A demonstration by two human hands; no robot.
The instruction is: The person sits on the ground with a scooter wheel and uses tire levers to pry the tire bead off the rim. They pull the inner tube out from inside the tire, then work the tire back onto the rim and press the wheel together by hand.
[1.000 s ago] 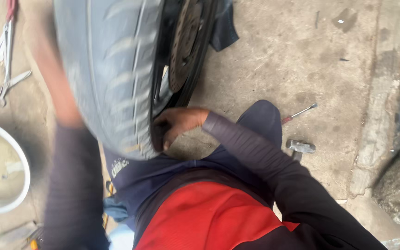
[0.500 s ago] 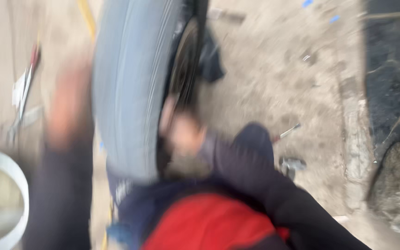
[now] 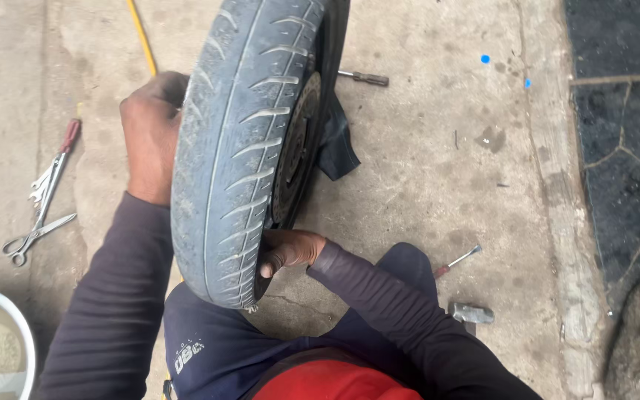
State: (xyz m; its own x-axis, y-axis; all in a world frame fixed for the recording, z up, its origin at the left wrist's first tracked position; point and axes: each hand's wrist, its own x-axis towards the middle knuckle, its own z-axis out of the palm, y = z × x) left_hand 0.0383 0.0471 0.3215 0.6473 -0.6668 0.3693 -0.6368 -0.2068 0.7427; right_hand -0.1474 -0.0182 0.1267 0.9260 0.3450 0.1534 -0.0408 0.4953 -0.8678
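1. Left hand [image 3: 150, 137] flat against the far sidewall of the tyre [image 3: 242, 148], fingers hidden behind the tread; cannot tell whether curled or spread.
2. Right hand [image 3: 287, 250] down at the near sidewall by the rim [image 3: 296, 148], fingers curled onto the tyre's edge, thumb pressed on rubber.
3. Tyre upright on the concrete floor [image 3: 424, 170], tread toward the camera, bottom edge just in front of the knees, braced between both hands.
4. Handling, as judged: heavy with the steel rim in; tread stiff, dusty, fair grip; sidewall softer. Likely to roll or tip if let go. Best hold: one hand on each sidewall, or through the rim opening.
5. Black inner tube [image 3: 335, 144] hanging out past the rim on the right side; limp, easy to pinch.
6. Left on the floor: scissors [image 3: 35, 237], spanners [image 3: 46, 181] touching a red-handled tool [image 3: 70, 135], yellow hose [image 3: 141, 33], white basin [image 3: 24, 333] at bottom corner.
7. Right on the floor: bar tool [image 3: 364, 77] behind the tyre, screwdriver [image 3: 457, 260], small metal block [image 3: 472, 313] near the knee.
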